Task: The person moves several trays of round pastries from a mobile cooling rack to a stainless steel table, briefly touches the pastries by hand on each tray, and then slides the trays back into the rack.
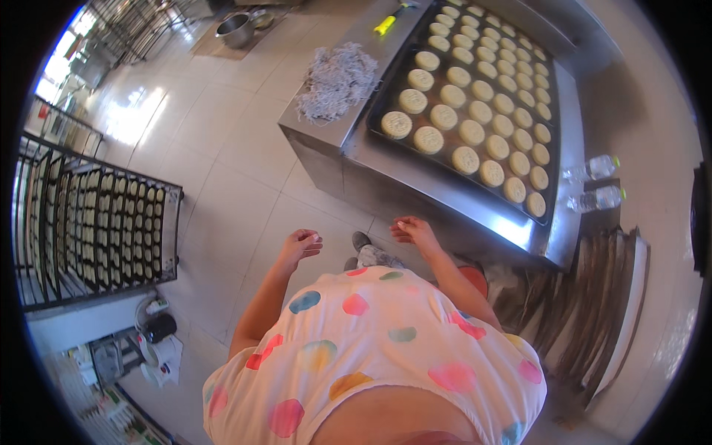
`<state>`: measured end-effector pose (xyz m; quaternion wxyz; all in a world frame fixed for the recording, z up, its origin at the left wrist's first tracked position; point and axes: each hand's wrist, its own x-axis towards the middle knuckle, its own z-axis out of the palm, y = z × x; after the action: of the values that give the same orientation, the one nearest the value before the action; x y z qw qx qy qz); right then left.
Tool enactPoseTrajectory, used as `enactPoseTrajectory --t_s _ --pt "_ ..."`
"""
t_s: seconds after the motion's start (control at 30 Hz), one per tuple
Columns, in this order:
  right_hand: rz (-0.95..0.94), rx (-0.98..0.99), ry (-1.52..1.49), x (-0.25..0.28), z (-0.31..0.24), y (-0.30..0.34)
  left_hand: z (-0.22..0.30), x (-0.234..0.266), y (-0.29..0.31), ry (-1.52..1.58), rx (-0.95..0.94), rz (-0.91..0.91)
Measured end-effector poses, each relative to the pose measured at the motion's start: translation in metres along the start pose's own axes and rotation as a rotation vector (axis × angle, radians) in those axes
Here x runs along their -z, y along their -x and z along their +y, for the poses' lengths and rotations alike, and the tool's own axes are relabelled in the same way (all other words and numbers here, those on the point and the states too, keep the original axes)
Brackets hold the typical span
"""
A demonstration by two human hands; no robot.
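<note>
My left hand [300, 247] hangs in the air in front of my body, above the tiled floor. Its fingers curl loosely and grip nothing that I can see. Opposite it, my right hand [415, 233] is also raised and empty, fingers slightly bent and apart. That hand is nearest to the steel counter [437, 194] but does not touch it. On the counter lie large dark baking trays [475, 119] with rows of round, pale, patterned pastries [465, 159]. A heap of shredded whitish strands [340, 80] sits at the counter's left end.
A tool with a yellow handle [385, 26] lies beyond the shreds. Two clear bottles [597, 199] stand by the right wall, above stacked dark boards or trays [593, 304]. To my left is a rack [178, 222] of loaded trays. A metal pot [235, 31] sits on the far floor.
</note>
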<state>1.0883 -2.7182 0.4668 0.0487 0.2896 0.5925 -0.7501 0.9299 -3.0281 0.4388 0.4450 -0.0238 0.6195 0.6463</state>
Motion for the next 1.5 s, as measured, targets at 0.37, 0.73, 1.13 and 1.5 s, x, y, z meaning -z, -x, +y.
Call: enactPoseTrajectory --t_s 0.37,0.73,1.13,1.5 --pt "-0.459 -0.099 0.213 -0.113 -0.049 -0.121 -0.011 0.070 -0.002 -0.022 -0.038 0.278" --pt "-0.933 -0.185 0.449 -0.301 -0.076 -0.178 -0.120 0.167 0.095 0.116 0.146 0.752" --pt "-1.100 -0.076 0.428 -0.610 -0.073 -0.170 -0.059 0.389 0.251 0.585 -0.377 1.096" --pt "-1.261 0.178 0.158 -0.882 -0.205 -0.215 0.127 0.591 0.391 0.594 -1.114 1.193"
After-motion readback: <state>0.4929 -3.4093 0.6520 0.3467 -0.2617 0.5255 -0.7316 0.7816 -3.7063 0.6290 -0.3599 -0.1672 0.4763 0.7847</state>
